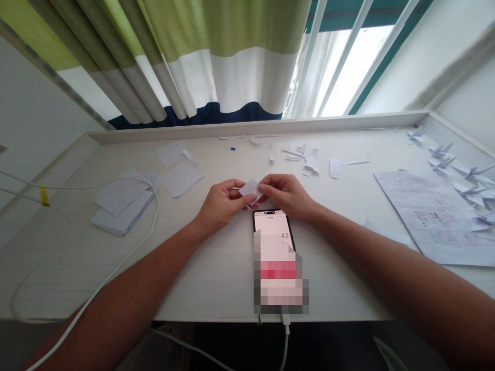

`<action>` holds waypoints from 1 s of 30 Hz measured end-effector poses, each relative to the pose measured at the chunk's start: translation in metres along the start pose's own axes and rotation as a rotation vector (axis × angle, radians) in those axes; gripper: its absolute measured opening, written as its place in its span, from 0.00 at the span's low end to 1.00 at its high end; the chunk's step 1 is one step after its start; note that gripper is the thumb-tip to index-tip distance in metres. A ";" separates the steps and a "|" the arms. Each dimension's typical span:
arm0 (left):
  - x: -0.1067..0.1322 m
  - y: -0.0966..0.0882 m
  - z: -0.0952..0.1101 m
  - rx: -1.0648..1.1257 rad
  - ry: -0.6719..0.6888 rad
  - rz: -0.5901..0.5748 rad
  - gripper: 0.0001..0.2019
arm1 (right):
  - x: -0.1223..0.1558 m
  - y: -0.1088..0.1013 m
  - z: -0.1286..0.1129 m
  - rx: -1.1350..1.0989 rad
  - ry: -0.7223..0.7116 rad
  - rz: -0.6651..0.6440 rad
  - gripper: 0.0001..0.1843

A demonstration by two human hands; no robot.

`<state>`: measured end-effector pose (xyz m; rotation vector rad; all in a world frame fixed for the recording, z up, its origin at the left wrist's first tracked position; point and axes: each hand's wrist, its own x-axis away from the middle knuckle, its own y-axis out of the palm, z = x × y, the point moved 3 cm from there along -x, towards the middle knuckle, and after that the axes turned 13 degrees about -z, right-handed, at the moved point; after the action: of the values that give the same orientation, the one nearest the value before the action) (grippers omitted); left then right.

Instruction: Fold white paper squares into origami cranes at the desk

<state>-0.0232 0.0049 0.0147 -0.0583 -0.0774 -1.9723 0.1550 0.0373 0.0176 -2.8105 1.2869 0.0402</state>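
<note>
A small folded piece of white paper (249, 188) is held between both hands above the middle of the desk. My left hand (224, 203) pinches its left and lower side with the thumb on top. On its right edge, my right hand (285, 193) grips with thumb and forefinger. Just below the hands lies a phone (273, 226), screen lit with "42" showing and its lower part pixelated. Several folded paper figures with pointed ends (441, 150) sit along the desk's right side.
Stacked paper sheets (124, 198) lie left, near a looping white cable (157, 206). Paper scraps (309, 157) are strewn toward the back. A written-on sheet (433, 216) rests at right. A raised ledge (251, 126) edges the desk's back, below a curtain (232, 62) and barred window.
</note>
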 end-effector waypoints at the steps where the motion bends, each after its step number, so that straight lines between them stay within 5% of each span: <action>1: 0.000 0.000 0.001 0.001 0.000 0.006 0.24 | 0.000 0.000 0.000 0.013 0.002 0.003 0.13; 18: 0.001 0.004 0.001 0.001 -0.022 -0.079 0.26 | 0.000 0.003 -0.002 -0.065 0.048 -0.001 0.26; 24: 0.001 0.005 0.000 0.023 -0.025 -0.081 0.28 | -0.001 0.002 0.002 -0.020 0.074 0.071 0.21; 30: 0.000 0.004 0.000 0.028 -0.010 -0.109 0.27 | -0.002 -0.005 -0.003 0.027 -0.057 0.055 0.15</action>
<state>-0.0196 0.0030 0.0144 -0.0463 -0.1168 -2.0799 0.1577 0.0422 0.0208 -2.7300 1.3418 0.1040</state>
